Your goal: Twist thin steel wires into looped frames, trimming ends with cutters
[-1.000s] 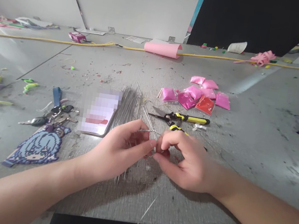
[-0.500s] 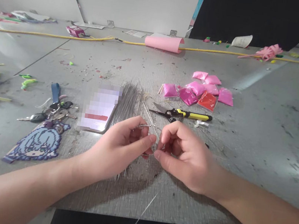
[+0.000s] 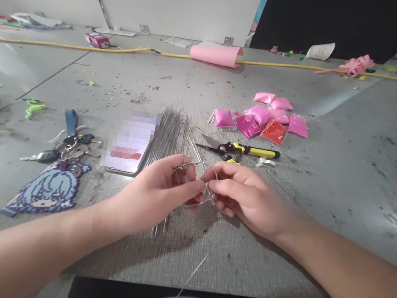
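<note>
Between my hands is a round ring of twisted silvery wire (image 3: 213, 170), held just above the table. My left hand (image 3: 162, 191) is closed on the ring's left side, its thumb pressed inward near the middle. My right hand (image 3: 247, 193) pinches the ring's right part, thumb and index finger almost meeting the left thumb. Fingers cover parts of the ring. Beyond the hands lies a bundle of straight thin wires (image 3: 166, 134). Black-and-yellow pruning shears (image 3: 257, 152) rest past my right hand with their blades pointing left.
A phone (image 3: 130, 141) lies left of the wires. Keys (image 3: 75, 148) and a blue pixel-pattern charm (image 3: 49, 189) sit further left. Several pink packets (image 3: 259, 114) and a red packet (image 3: 274, 131) lie behind the shears. A yellow cord (image 3: 285, 66) crosses the back. One loose wire (image 3: 193, 273) overhangs the front edge.
My right hand has shifted its grip, its thumb rising from the ring's lower edge to the middle beside the left thumb. More of the ring's right side shows. The view has moved slightly.
</note>
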A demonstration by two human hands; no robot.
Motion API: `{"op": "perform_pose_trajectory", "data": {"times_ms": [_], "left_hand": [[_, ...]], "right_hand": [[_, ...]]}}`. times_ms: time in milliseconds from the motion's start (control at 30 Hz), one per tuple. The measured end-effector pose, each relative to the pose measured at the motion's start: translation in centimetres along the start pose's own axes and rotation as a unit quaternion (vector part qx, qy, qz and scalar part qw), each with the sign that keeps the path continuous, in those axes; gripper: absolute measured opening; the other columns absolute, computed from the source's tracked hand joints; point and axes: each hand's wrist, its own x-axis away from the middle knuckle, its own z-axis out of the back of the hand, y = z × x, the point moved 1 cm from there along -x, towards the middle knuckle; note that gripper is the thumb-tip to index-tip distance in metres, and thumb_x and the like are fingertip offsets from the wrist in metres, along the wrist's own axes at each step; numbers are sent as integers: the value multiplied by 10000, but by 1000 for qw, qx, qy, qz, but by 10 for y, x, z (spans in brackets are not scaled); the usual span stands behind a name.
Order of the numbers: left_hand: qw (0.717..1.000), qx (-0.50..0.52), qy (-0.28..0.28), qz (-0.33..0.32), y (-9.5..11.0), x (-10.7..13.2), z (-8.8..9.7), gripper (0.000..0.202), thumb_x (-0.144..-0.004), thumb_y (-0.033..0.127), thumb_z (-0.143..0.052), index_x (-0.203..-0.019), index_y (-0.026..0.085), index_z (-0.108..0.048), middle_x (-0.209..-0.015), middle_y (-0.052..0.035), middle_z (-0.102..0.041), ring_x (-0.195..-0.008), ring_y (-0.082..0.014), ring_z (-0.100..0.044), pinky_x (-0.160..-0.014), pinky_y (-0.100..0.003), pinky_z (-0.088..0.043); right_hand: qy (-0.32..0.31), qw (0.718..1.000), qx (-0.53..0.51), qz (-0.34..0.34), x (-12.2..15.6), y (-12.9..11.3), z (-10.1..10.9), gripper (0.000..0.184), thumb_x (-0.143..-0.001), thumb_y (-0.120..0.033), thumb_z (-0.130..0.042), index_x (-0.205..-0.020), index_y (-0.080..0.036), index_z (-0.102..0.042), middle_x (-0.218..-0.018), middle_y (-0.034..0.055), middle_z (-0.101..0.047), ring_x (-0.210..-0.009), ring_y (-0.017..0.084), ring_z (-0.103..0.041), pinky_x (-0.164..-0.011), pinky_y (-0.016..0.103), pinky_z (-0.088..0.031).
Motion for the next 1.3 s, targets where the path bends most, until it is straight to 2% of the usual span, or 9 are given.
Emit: {"op": "perform_pose_trajectory", "data": {"times_ms": [167,333,467,600,833,933,1100,1200,1300], "left_hand": [[998,58,-21,33,3,-1,4,259,-910,300,-695,-781,175,-507,-734,20,-638,-706,-94,-614,-652,-221,-500],[993,89,-39,61,5,1,6,214,-907,280,-702,-836,179,-527,-744,22,-648,-681,-83,-619,-635,-204,-504],[992,110,-45,47,9,3,5,228,-898,276,-719,-831,174,-527,-732,29,-636,-674,-67,-604,-614,-175,-495],[990,132,-47,30,9,3,4,197,-915,236,-697,-843,173,-524,-755,29,-624,-700,-66,-601,-619,-177,-505],[992,123,16,16,5,1,1,194,-941,244,-656,-846,168,-505,-752,35,-553,-713,-70,-559,-631,-196,-503],[995,91,35,-7,4,1,0,195,-949,272,-644,-851,168,-510,-766,35,-545,-718,-77,-556,-643,-216,-498],[996,15,76,-44,2,1,2,233,-964,308,-621,-832,179,-479,-752,54,-510,-688,-62,-509,-638,-212,-430],[994,-24,93,-57,0,0,4,233,-968,319,-612,-839,184,-473,-759,59,-477,-681,-62,-443,-606,-212,-375],[992,-49,93,-75,-1,-2,6,215,-970,314,-604,-856,191,-470,-794,54,-472,-724,-73,-448,-648,-226,-392]], "right_hand": [[-47,997,27,54,-3,-3,11,129,-878,-229,-578,-924,-185,-690,-692,-20,-516,-571,95,-420,-511,224,-322],[-71,988,40,132,-4,-1,15,116,-829,-242,-723,-943,-221,-735,-848,3,-524,-769,135,-489,-667,270,-395],[-75,988,-8,132,-5,4,14,147,-778,-256,-812,-909,-277,-749,-878,-4,-528,-830,158,-527,-761,318,-441],[-76,989,-34,126,-7,7,11,179,-760,-261,-844,-908,-292,-749,-869,-9,-567,-779,149,-537,-743,329,-460],[-10,979,16,201,-3,3,1,92,-824,-204,-788,-866,-275,-749,-844,-18,-568,-758,114,-503,-677,258,-436],[18,978,63,200,0,-2,-4,42,-866,-211,-738,-831,-233,-736,-786,-21,-548,-733,108,-504,-667,258,-425],[42,973,145,175,5,-8,-10,232,-928,-268,-657,-711,-186,-649,-678,-36,-475,-643,101,-420,-604,266,-361],[40,975,164,142,5,-8,-10,277,-947,-331,-634,-713,-184,-618,-665,-39,-451,-632,103,-391,-585,271,-328],[38,982,156,100,4,-5,-8,308,-943,-402,-636,-725,-185,-620,-649,-43,-433,-614,101,-367,-562,277,-292]]}}
